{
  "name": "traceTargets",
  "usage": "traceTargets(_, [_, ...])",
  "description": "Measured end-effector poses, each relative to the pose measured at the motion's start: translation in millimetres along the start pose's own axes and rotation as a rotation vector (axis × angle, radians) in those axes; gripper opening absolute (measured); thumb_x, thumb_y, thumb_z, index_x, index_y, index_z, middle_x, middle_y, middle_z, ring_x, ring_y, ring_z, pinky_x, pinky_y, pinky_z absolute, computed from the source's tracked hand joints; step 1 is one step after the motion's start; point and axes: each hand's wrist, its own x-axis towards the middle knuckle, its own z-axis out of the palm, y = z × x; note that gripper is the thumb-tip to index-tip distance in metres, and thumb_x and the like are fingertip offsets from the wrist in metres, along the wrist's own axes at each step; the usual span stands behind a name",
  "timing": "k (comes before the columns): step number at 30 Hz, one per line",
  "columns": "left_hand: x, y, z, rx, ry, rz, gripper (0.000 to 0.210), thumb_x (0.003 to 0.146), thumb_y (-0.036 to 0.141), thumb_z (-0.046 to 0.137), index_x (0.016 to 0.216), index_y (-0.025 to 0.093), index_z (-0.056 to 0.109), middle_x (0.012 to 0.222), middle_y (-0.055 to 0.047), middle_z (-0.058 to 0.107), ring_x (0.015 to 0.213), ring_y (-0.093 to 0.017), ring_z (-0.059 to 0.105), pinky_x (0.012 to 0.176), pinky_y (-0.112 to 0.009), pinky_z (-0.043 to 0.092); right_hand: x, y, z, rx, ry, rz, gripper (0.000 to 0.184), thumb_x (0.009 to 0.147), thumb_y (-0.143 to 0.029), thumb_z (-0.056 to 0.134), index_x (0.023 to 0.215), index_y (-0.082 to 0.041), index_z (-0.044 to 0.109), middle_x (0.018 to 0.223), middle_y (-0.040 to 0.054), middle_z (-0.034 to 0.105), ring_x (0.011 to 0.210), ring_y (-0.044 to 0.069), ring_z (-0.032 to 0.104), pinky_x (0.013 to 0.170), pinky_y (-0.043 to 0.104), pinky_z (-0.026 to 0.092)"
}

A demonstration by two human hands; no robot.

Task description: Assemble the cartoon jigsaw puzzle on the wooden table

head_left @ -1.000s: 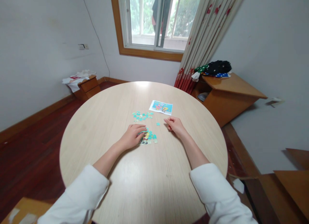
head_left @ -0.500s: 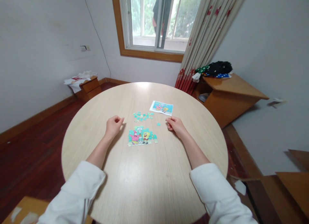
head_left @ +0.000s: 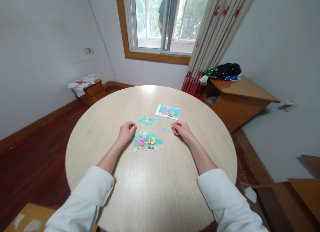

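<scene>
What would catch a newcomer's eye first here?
Probably the bright, partly assembled SpongeBob jigsaw puzzle on the round table, between the left hand and right hand. Beyond it lie loose jigsaw pieces, with a printed cartoon picture farther right. A red-flowered curtain hangs right of the window.

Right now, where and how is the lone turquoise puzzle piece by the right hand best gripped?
Probably by opposite edges, pinched between thumb and finger from its right side. The turquoise piece lies flat, so its rim offers the hold; it sits apart from the loose pile and the partly joined puzzle, and the right hand is nearest.
</scene>
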Motion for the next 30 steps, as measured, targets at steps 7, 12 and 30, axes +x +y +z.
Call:
traceTargets(7, [7.4, 1.8, 5.2, 0.19, -0.028, 0.023, 0.038, 0.076, 0.04, 0.059, 0.103, 0.016, 0.069, 0.088, -0.009, 0.067, 0.079, -0.02, 0.061, 0.072, -0.029, 0.045, 0.3, 1.2, 1.8, -0.008, -0.003, -0.02, 0.023, 0.061, -0.034, 0.066, 0.066, -0.016, 0.052, 0.04, -0.0072, 0.043, 0.036, 0.005, 0.037, 0.036, 0.018, 0.024])
traceTargets(12, [4.9, 12.9, 5.2, 0.285, -0.063, 0.009, 0.036, 0.078, 0.047, 0.056, 0.099, 0.022, 0.071, 0.092, -0.009, 0.065, 0.084, -0.023, 0.062, 0.071, -0.03, 0.044, 0.1, 1.9, 1.8, -0.003, -0.002, -0.024, 0.022, 0.06, -0.033, 0.065, 0.066, -0.016, 0.053, 0.04, -0.0071, 0.043, 0.036, 0.005, 0.037, 0.036, 0.018, 0.024])
traceTargets(30, [6.4, 12.4, 13.0, 0.275, -0.066, 0.039, 0.018, 0.076, 0.027, 0.057, 0.087, 0.024, 0.071, 0.089, -0.006, 0.064, 0.088, -0.021, 0.06, 0.082, -0.034, 0.042, 1.0, 3.7, -1.1, -0.039, -0.003, -0.039, 0.026, 0.058, -0.037, 0.066, 0.067, -0.016, 0.053, 0.039, -0.0074, 0.044, 0.035, 0.005, 0.037, 0.036, 0.018, 0.026])
